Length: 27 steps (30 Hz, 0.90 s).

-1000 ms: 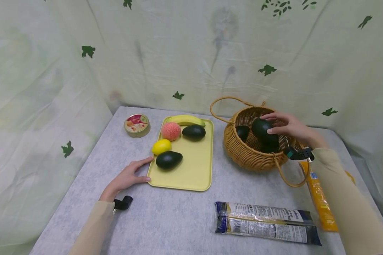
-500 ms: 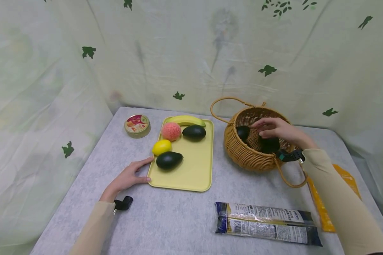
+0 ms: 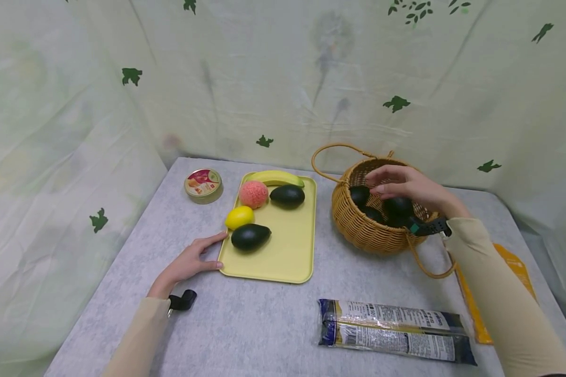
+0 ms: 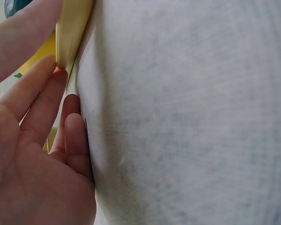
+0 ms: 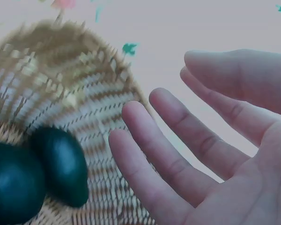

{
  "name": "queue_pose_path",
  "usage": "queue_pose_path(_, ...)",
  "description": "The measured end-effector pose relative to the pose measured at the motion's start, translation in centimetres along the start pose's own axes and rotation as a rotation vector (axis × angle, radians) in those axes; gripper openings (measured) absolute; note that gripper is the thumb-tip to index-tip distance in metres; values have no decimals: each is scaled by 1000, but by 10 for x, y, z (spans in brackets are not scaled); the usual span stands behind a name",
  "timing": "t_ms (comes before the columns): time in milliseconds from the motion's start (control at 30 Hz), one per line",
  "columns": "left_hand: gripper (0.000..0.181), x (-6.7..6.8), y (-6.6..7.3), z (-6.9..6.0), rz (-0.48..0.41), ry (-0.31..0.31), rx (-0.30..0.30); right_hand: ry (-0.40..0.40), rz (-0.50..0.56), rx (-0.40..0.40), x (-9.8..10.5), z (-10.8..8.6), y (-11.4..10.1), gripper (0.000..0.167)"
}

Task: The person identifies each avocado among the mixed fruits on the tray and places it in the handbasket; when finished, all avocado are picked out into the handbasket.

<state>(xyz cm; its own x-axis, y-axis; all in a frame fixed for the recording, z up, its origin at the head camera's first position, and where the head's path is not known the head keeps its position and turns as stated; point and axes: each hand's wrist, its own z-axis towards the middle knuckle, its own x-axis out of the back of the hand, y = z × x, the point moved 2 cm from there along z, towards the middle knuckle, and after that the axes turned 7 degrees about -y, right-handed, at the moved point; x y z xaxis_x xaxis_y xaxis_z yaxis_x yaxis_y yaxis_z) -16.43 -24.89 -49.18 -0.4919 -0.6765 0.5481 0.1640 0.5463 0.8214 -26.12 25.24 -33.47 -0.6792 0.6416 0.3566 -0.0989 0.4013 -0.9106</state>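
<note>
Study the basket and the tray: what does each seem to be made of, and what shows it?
The basket: probably wicker or rattan, slightly glossy; its tan strands are visibly woven. The tray: probably plastic, smooth and matt; its even yellow colour and raised rim suggest this, though painted metal is possible.

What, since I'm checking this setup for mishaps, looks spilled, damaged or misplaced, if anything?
Nothing stands out as spilled, damaged or misplaced. Dark avocados sit inside the wicker basket, and the fruit on the yellow tray is merely bunched toward its left and far sides.
</note>
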Motion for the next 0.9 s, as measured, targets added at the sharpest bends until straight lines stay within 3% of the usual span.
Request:
queue_pose_path(233, 75, -1, -1, 1, -5, -7, -14, -56, 45, 103, -18, 17, -24, 41)
queue_pose_path(467, 73, 0, 1, 0, 4, -1, -36, -142, 41, 193, -46, 48, -41, 43)
queue_pose_path(667, 72, 1, 4, 0, -17, -6, -84, -234, 57, 263, -77, 77, -52, 46)
queue_pose_path(900, 72, 1, 4, 0, -7, -3, -81, -294, 31, 310, -113, 109, -53, 45)
